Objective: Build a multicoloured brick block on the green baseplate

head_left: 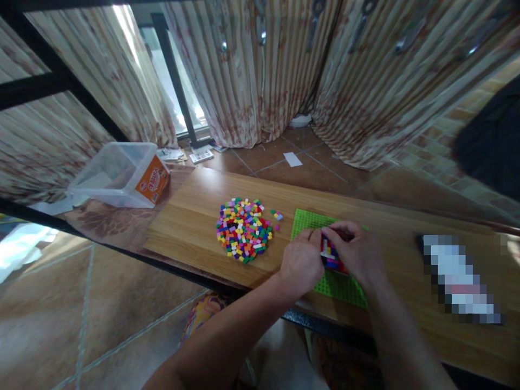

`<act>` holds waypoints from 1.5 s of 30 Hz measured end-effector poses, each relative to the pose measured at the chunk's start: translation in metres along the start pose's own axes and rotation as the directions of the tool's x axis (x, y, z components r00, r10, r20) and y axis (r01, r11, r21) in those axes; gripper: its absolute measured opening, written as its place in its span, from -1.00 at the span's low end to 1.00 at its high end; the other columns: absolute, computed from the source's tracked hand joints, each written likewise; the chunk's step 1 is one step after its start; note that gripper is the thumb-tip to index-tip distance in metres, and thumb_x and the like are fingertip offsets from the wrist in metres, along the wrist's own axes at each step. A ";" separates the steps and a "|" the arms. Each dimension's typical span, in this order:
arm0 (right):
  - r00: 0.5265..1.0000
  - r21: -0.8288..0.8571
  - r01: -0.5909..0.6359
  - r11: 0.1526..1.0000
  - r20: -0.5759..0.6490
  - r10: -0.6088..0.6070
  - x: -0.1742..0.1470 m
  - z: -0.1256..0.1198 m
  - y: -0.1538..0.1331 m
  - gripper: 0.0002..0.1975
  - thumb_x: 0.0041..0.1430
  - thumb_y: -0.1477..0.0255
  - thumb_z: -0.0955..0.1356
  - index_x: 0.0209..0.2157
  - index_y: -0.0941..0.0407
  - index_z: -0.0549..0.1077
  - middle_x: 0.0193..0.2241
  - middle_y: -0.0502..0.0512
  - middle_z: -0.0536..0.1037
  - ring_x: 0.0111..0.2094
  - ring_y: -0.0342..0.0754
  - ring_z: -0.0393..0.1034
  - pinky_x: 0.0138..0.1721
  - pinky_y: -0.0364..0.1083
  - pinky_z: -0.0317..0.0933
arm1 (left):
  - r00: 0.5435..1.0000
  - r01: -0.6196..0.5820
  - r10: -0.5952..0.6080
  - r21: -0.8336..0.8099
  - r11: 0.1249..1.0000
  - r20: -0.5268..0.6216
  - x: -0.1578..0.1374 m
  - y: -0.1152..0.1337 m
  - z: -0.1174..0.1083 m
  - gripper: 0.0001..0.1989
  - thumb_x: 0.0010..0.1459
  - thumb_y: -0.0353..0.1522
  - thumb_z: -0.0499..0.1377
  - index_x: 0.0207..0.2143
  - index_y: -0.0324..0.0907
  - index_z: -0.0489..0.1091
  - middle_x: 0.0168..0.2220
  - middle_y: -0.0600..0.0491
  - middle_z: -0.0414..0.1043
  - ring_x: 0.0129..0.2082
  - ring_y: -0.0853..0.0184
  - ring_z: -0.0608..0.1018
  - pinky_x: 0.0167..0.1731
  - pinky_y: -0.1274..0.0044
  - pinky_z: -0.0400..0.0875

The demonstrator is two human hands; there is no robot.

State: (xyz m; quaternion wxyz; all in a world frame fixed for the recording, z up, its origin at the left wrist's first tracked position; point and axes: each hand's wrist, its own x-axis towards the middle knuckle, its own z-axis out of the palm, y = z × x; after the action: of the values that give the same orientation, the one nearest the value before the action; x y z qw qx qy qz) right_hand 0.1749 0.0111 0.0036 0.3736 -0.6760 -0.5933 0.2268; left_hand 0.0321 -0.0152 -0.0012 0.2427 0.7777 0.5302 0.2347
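- Done: a brick build [331, 259], on or just over the green baseplate [306, 218] by the desk's [187, 216] near edge.
- Unused: loose brick pile [244, 230], nearer its left edge.
- Left hand [303, 262], right hand [359, 252]: part-curled against the build; cannot tell grip.

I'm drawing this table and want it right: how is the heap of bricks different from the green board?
The heap of bricks is a mix of many colours, but the green board is one colour. The heap is roundish and bumpy; the board is flat with straight edges. The left hand and right hand are over the board, while no hand is at the heap. Both lie on the wooden table.
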 end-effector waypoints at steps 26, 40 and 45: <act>0.997 0.022 -0.008 1.000 -0.078 0.010 -0.004 -0.012 0.014 -0.69 0.15 0.14 0.34 -0.33 0.06 0.60 -0.32 0.11 0.67 -0.22 0.11 0.54 -0.11 0.04 0.32 | 0.983 0.147 -0.088 0.400 0.905 -0.163 0.032 -0.070 -0.046 -0.75 0.22 -0.48 0.10 -0.10 -0.26 0.51 -0.10 -0.14 0.49 -0.03 0.14 0.48 0.03 0.35 0.36; 0.988 0.125 0.059 0.990 -0.151 -0.040 -0.006 -0.012 0.002 -0.74 0.17 0.19 0.34 -0.37 0.05 0.58 -0.33 0.10 0.65 -0.22 0.06 0.53 -0.09 0.04 0.34 | 0.960 0.111 -0.125 -0.070 0.991 -0.251 0.033 -0.056 -0.043 -0.92 0.24 -0.46 0.12 -0.25 -0.23 0.40 -0.30 -0.03 0.49 -0.27 0.28 0.54 -0.17 0.43 0.43; 0.988 0.231 0.097 0.968 -0.137 -0.066 -0.009 -0.006 -0.005 -0.74 0.17 0.19 0.36 -0.32 0.08 0.59 -0.30 0.11 0.65 -0.24 0.03 0.52 -0.12 0.02 0.35 | 0.982 0.015 -0.142 -0.705 0.709 -0.122 0.031 -0.038 -0.028 -0.96 0.10 -0.41 0.23 -0.36 -0.20 0.42 -0.45 0.12 0.46 -0.46 0.43 0.49 -0.38 0.59 0.41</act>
State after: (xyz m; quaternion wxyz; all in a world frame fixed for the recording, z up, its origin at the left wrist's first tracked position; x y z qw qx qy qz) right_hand 0.1745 0.0006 0.0097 0.4979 -0.6150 -0.5640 0.2363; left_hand -0.0019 0.0299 0.0005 0.4837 0.5817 0.4526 0.4720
